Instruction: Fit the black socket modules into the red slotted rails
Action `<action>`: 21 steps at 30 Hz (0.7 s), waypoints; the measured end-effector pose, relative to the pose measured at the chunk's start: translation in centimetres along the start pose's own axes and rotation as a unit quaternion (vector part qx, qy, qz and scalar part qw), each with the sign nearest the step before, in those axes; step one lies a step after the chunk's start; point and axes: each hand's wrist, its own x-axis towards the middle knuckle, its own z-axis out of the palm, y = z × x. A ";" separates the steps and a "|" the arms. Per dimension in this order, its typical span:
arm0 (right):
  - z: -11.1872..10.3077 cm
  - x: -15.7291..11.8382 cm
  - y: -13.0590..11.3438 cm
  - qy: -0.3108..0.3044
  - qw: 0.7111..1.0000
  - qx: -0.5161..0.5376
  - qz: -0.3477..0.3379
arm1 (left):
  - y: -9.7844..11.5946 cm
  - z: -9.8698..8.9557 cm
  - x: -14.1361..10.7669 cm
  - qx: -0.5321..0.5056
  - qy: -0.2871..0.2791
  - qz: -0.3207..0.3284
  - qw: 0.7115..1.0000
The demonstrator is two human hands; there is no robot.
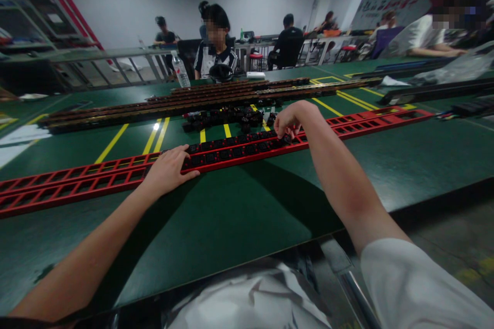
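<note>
A long red frame (77, 176), with two rows of rectangular openings, lies across the table. Black square socket-like modules (225, 154) fill its middle part. Across the frame, left of these modules, my left hand (168, 167) lies flat with fingers stretched and thumb apart near the front edge. My right hand (290, 119) bends down over the right end of the filled part, fingers closed in a pinch at a small black module (284, 140) partly hidden beneath them. Just beyond the frame is a pile of loose black modules (239, 117).
Long dark brown strips (216, 97) lie stacked farther back. A water bottle (180, 70) stands behind them. Black rails (436, 87) and clear plastic wrap (459, 67) are at the right. A person (216, 46) sits across the green table (216, 216); others sit farther off.
</note>
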 end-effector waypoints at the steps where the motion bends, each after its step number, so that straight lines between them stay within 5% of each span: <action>1: -0.1 0.1 0.1 0.003 1.000 0.002 0.001 | 0.0 0.0 0.0 0.002 0.001 0.001 1.000; 15: -0.3 -0.7 0.1 0.028 0.999 -0.002 -0.043 | 0.1 -0.1 -0.1 0.006 -0.001 0.002 1.000; 21: -0.1 0.1 -0.2 0.028 0.999 -0.022 0.014 | 0.0 0.0 -0.1 0.013 -0.003 0.004 1.000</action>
